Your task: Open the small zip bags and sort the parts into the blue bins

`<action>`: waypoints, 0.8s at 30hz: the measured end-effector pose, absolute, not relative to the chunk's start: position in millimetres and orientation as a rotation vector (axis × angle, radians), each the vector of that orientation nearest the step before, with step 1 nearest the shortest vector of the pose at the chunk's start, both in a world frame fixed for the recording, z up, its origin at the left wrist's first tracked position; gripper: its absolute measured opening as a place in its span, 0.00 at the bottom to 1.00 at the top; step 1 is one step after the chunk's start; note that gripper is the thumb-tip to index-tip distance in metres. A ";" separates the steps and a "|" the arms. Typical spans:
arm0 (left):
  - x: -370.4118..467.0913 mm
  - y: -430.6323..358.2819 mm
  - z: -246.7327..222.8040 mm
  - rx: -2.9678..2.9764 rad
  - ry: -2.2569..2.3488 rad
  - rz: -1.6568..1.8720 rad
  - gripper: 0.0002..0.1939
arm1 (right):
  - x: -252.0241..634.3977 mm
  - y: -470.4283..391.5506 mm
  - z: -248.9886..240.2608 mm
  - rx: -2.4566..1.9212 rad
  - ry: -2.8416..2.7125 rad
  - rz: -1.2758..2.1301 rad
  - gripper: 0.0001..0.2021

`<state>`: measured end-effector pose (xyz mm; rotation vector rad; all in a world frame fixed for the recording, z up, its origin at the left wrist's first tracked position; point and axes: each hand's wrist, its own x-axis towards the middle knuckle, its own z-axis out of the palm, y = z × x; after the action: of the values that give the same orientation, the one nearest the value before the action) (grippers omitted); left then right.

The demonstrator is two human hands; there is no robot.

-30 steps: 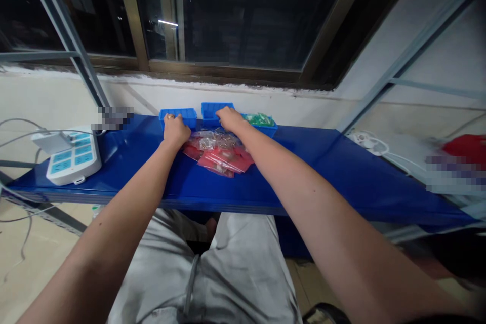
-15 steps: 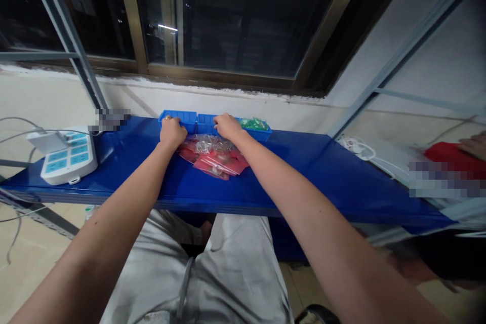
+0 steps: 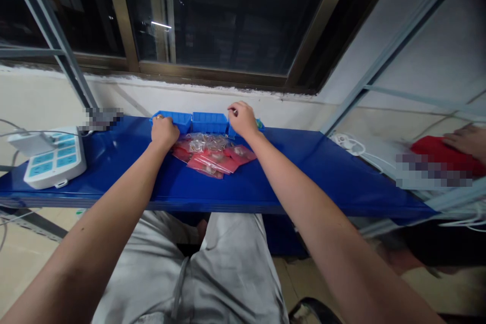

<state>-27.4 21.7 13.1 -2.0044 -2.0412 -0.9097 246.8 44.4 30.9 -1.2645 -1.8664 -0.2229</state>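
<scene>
A row of blue plastic bins stands at the back of the blue shelf (image 3: 288, 162). My left hand (image 3: 164, 130) is closed over the front edge of the left bin (image 3: 182, 117). The middle bin (image 3: 210, 122) shows only its blue walls. My right hand (image 3: 242, 117) is raised over the right bin (image 3: 232, 130), its fingers curled together; whatever they hold is too small or hidden to make out. The hand covers most of that bin, and a bit of green (image 3: 259, 123) shows beside it. In front of the bins lie several clear and red plastic bags (image 3: 214, 154) with small parts inside.
A white power strip (image 3: 56, 159) with a plugged-in adapter sits at the shelf's left end. Grey metal posts (image 3: 364, 81) rise at both sides. White cables (image 3: 353, 146) lie at the right, where another person's hand (image 3: 469, 140) rests on something red. A window (image 3: 228, 20) is behind.
My right hand has moved from the middle bin to the right, over the right bin, uncovering the middle one. My left hand stays at the left bin. The view has shifted slightly.
</scene>
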 end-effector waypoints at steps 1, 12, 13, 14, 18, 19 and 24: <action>-28.6 21.2 13.0 -1.985 -2.058 -0.897 0.21 | 262.7 44.0 30.3 -1.255 -1.801 -0.238 0.12; -30.2 36.0 9.7 -2.183 -1.878 -0.835 0.29 | 371.0 54.3 -23.7 -1.531 -1.382 0.383 0.46; -29.4 34.9 10.3 -2.196 -1.861 -0.853 0.30 | 370.0 53.2 -25.8 -1.538 -1.415 0.455 0.51; -29.0 33.6 10.9 -2.211 -1.844 -0.871 0.31 | 368.6 51.9 -27.2 -1.542 -1.439 0.502 0.54; -29.7 29.7 11.4 -2.275 -1.780 -0.869 0.28 | 364.1 48.8 -28.6 -1.504 -1.449 0.582 0.57; -30.4 30.1 10.8 -2.283 -1.779 -0.838 0.28 | 363.6 48.7 -28.3 -1.485 -1.442 0.598 0.57; -34.6 41.7 5.0 -2.296 -1.781 -0.719 0.28 | 362.1 49.1 -25.4 -1.473 -1.451 0.617 0.55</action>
<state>-34.6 41.7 5.0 -2.2958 -1.7807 -0.7188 362.1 49.1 -25.4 -1.4726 -1.4508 0.6165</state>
